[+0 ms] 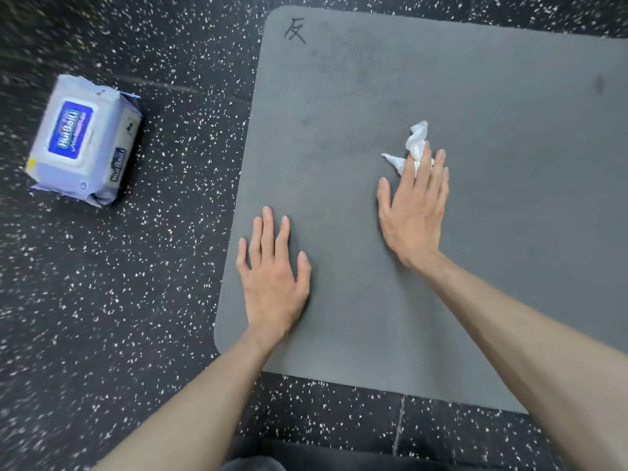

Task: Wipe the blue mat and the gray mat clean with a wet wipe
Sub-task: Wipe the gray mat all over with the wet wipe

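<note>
On the gray mat (475,130), the right hand (413,212) presses a crumpled wet wipe (413,147) with straight fingers, while the left hand (273,277) lies flat at its 8 o'clock.

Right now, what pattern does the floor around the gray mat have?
The floor is black with scattered white speckles, seen clearly in the head view, all around the gray mat.

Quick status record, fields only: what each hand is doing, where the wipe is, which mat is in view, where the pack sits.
mat in view: gray mat, flat on the speckled floor; no blue mat visible
left hand: flat, fingers straight, resting on the mat near its left edge
right hand: fingers straight, pressing the wet wipe onto the mat
wipe: crumpled, partly under the fingertips
wipes pack: on the floor, left of the mat, lid closed
</note>
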